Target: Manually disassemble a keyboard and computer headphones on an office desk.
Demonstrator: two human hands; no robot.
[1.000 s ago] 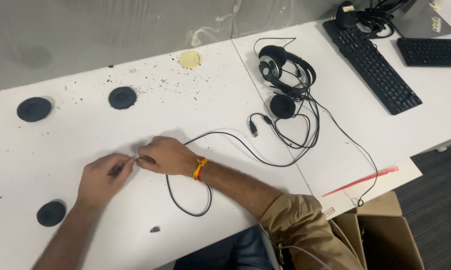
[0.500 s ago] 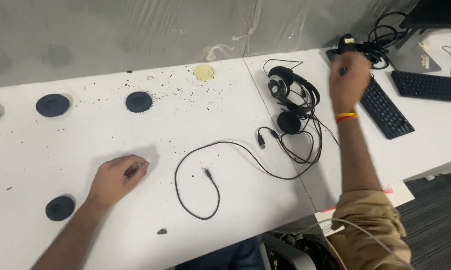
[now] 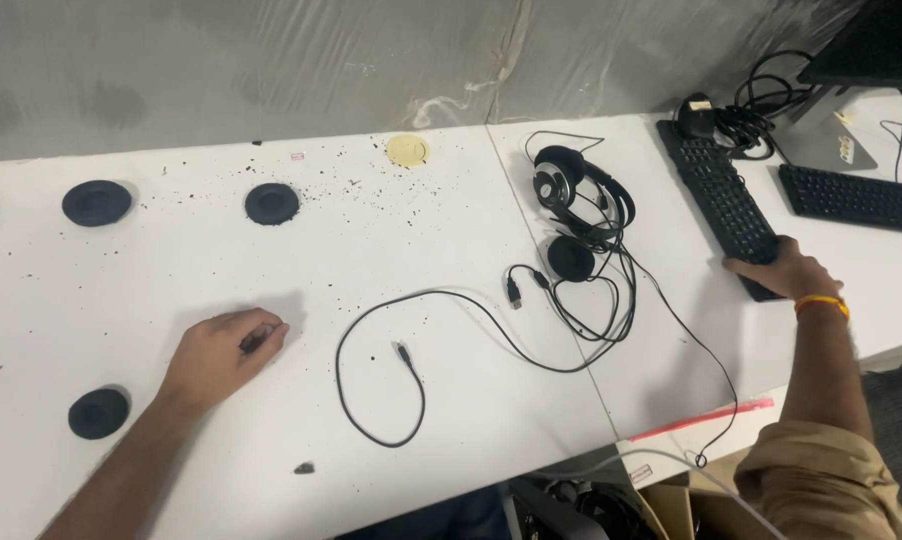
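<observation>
Left hand point(image 3: 219, 352): fingers curled in loosely, knuckles down on the table, nothing clearly pinched between them; small dark bit at the fingertips, too small to tell.
Right hand point(image 3: 783, 271): fingers spread narrow over the near end of the long black computer keyboard point(image 3: 719, 195), resting on it, holding nothing.
Thin black cable point(image 3: 411, 370): lying loose in a loop on the table between the two hands, plug end free inside the loop, nearer the left hand, touched by neither.
Black and silver headphones point(image 3: 569, 195): flat on the table, cord tangled beside the cable's far end.
Surface: white table point(image 3: 391, 240), peppered with black specks; crinkled grey plastic sheeting behind.
Count: round black foam pads, four fully in view; keyboards, two; one pale yellow disc point(image 3: 408, 150).
</observation>
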